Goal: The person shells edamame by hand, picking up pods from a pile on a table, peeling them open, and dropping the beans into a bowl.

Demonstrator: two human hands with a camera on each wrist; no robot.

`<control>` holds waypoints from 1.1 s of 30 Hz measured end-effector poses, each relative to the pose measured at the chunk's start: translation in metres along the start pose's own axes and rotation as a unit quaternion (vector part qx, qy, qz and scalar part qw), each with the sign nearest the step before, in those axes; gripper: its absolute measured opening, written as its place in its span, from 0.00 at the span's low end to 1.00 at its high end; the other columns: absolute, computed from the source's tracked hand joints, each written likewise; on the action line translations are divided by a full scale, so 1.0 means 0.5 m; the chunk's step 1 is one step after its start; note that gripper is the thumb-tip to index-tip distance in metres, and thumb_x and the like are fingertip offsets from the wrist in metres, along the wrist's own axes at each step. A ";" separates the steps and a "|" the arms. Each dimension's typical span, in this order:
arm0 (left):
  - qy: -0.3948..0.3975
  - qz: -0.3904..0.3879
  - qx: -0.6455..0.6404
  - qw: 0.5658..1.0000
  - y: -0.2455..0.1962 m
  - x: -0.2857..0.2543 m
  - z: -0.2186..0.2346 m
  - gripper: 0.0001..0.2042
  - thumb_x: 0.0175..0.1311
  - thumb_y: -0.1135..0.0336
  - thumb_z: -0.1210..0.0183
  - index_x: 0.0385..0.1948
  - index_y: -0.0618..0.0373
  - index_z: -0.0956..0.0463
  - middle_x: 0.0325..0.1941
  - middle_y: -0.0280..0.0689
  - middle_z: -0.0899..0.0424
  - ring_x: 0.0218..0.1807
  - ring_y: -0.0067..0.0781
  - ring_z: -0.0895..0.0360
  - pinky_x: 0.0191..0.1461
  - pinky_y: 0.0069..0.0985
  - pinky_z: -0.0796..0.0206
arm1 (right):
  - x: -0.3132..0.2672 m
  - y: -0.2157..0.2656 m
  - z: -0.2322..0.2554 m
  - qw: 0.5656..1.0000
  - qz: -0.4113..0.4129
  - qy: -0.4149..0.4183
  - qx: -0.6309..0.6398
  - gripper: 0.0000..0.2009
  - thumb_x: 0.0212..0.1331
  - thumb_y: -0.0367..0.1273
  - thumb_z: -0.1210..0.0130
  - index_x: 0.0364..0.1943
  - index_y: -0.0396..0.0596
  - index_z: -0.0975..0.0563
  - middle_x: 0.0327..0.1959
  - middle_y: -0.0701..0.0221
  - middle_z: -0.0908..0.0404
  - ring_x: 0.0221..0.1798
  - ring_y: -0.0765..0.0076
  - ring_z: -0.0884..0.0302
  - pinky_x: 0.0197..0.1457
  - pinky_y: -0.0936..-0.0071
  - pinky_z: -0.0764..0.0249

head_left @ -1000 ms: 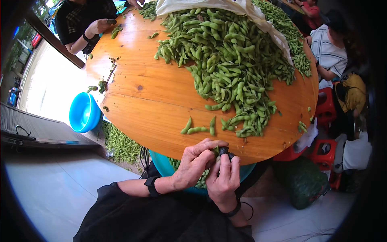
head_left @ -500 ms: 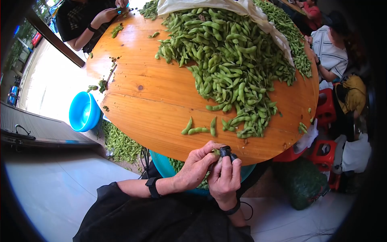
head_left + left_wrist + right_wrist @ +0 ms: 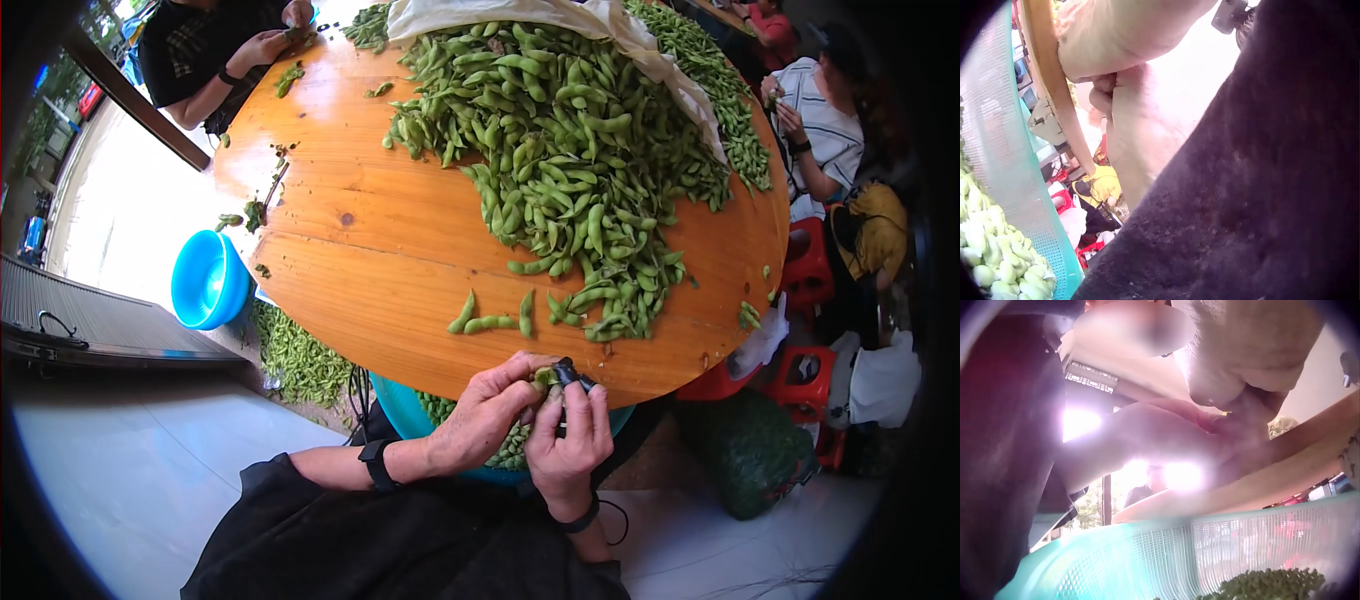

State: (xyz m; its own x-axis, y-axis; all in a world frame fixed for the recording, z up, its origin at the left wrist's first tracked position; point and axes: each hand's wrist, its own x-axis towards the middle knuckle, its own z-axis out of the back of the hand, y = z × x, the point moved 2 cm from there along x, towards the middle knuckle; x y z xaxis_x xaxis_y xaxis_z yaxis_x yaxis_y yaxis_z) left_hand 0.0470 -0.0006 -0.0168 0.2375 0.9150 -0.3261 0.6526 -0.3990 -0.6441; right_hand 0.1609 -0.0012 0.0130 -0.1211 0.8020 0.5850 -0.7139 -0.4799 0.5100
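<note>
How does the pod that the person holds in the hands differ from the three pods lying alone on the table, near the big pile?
The held pod is pinched between the left hand and right hand, at the table edge above a teal basket; the three loose pods lie flat and untouched on the wood. The held pod is mostly hidden; the loose pods show whole. All are green.

Pod heap (image 3: 570,160) on table (image 3: 370,250)

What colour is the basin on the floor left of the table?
Bright blue basin, clearest in the head view.

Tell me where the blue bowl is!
In the head view, the round blue plastic bowl sits on the floor at left, beside the round wooden table.
</note>
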 end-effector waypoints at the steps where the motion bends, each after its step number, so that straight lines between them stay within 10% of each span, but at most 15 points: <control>1: 0.000 0.000 0.000 1.000 -0.002 -0.002 -0.001 0.13 0.73 0.73 0.55 0.56 0.61 0.28 0.43 0.31 0.25 0.40 0.17 0.31 0.43 0.16 0.37 | 0.004 -0.006 0.004 0.999 -0.034 0.002 0.023 0.09 0.54 0.20 0.44 0.40 0.33 0.22 0.33 0.52 0.23 0.33 0.45 0.20 0.36 0.61 0.23; 6: 0.064 0.014 0.099 0.993 -0.031 -0.013 -0.005 0.10 0.75 0.62 0.49 0.44 0.59 0.27 0.35 0.25 0.27 0.34 0.13 0.32 0.36 0.15 0.36 | 0.020 -0.027 0.030 0.991 -0.066 0.045 0.110 0.09 0.52 0.22 0.42 0.38 0.34 0.22 0.30 0.56 0.22 0.29 0.51 0.20 0.32 0.64 0.24; 10: 0.035 0.047 0.116 0.992 -0.020 -0.013 -0.008 0.12 0.76 0.59 0.50 0.39 0.59 0.28 0.29 0.25 0.29 0.30 0.12 0.32 0.32 0.14 0.37 | 0.012 -0.055 0.044 0.842 -0.301 0.117 0.431 0.07 0.62 0.23 0.46 0.41 0.31 0.23 0.23 0.72 0.26 0.20 0.83 0.31 0.21 0.81 0.36; 13: 0.055 0.098 0.102 0.988 -0.035 -0.011 -0.004 0.10 0.76 0.60 0.50 0.37 0.56 0.28 0.27 0.24 0.29 0.25 0.10 0.37 0.25 0.12 0.47 | 0.021 -0.057 0.041 0.775 -0.352 0.103 0.515 0.06 0.64 0.22 0.46 0.42 0.31 0.23 0.22 0.74 0.27 0.20 0.85 0.33 0.20 0.83 0.38; 20: 0.086 0.108 0.069 0.988 -0.051 -0.015 -0.002 0.09 0.73 0.61 0.46 0.36 0.55 0.27 0.26 0.24 0.27 0.23 0.09 0.38 0.23 0.11 0.50 | 0.030 -0.056 0.048 0.833 -0.354 0.138 0.403 0.08 0.60 0.22 0.41 0.42 0.33 0.22 0.22 0.76 0.26 0.19 0.86 0.34 0.20 0.84 0.39; 24: 0.096 0.104 0.079 0.987 -0.057 -0.017 -0.002 0.08 0.72 0.62 0.43 0.33 0.55 0.27 0.25 0.23 0.27 0.23 0.08 0.37 0.23 0.11 0.49 | 0.028 -0.062 0.053 0.832 -0.332 0.146 0.420 0.08 0.58 0.21 0.40 0.41 0.34 0.21 0.21 0.75 0.26 0.19 0.86 0.34 0.20 0.84 0.40; 26: 0.102 0.120 0.077 0.985 -0.056 -0.017 0.003 0.09 0.71 0.62 0.43 0.32 0.55 0.27 0.25 0.23 0.27 0.24 0.08 0.37 0.24 0.11 0.49 | 0.024 -0.065 0.049 0.728 -0.390 0.142 0.546 0.08 0.57 0.20 0.40 0.41 0.34 0.21 0.20 0.75 0.27 0.19 0.86 0.34 0.19 0.84 0.40; 33: 0.136 0.034 0.277 0.951 -0.079 -0.030 0.007 0.09 0.72 0.62 0.45 0.35 0.58 0.26 0.22 0.28 0.25 0.25 0.18 0.29 0.27 0.21 0.40 | 0.006 -0.116 0.156 0.775 -0.419 0.009 0.473 0.12 0.52 0.20 0.43 0.42 0.32 0.25 0.21 0.69 0.27 0.17 0.81 0.35 0.18 0.82 0.41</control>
State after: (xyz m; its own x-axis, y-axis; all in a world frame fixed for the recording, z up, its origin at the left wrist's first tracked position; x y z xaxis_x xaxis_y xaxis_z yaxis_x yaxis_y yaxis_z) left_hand 0.0151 0.0014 0.0112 0.4919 0.8373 -0.2384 0.1674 -0.3597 -0.9179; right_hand 0.2557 0.0011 0.0342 0.0973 0.9736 -0.2064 0.2765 0.1728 0.9454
